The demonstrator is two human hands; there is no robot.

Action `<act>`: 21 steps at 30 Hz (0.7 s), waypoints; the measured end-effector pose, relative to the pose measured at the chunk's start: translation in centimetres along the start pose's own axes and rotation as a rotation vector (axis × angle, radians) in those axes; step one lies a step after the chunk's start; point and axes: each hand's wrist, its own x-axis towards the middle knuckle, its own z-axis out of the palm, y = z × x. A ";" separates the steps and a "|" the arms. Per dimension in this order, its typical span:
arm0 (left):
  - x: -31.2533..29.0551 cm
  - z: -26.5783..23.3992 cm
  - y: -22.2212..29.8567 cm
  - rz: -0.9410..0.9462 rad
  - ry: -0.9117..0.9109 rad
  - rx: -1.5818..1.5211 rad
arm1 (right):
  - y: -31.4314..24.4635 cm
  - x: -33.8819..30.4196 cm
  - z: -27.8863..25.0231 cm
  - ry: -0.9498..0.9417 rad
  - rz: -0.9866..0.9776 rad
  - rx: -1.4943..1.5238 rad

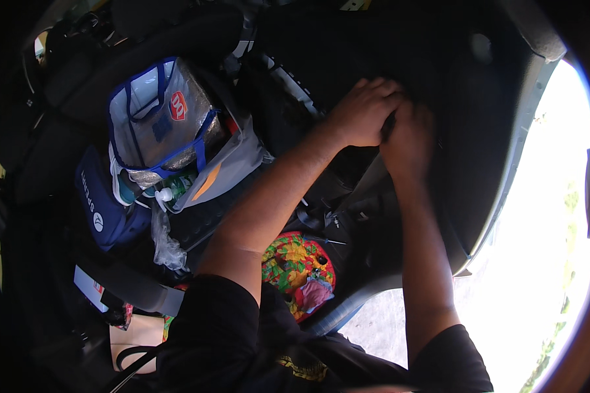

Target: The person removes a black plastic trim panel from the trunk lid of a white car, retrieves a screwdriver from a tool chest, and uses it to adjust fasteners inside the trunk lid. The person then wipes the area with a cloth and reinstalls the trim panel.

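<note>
Dark car interior, both hands' grip closed together on black trim

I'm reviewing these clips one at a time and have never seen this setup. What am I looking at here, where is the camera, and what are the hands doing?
There is no machine here: a person wears a wide-angle camera on the head, looking down, so edges bend. Both bare forearms reach up from the bottom into a dark car interior. The left hand and right hand are pressed together on something dark; what they grip is hidden. To the left sits a blue-trimmed silver cooler bag, a navy pouch below it, and a crumpled clear plastic bag. A bright floral cloth lies near the left elbow. Daylight shows through the open door at right.
</note>
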 end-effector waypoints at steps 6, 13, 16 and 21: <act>1.7 -0.9 -1.2 0.101 -0.146 0.143 | -0.9 0.2 -1.0 -0.044 0.087 0.131; 3.3 0.8 -2.4 0.192 -0.176 0.150 | -0.8 -0.1 -1.4 -0.054 0.056 -0.015; 3.1 0.8 -2.6 0.160 -0.188 0.114 | -0.9 0.1 -1.5 0.002 0.019 -0.050; 1.9 -0.8 -5.0 0.119 -0.077 0.211 | -1.8 0.9 -2.3 -0.050 0.083 -0.142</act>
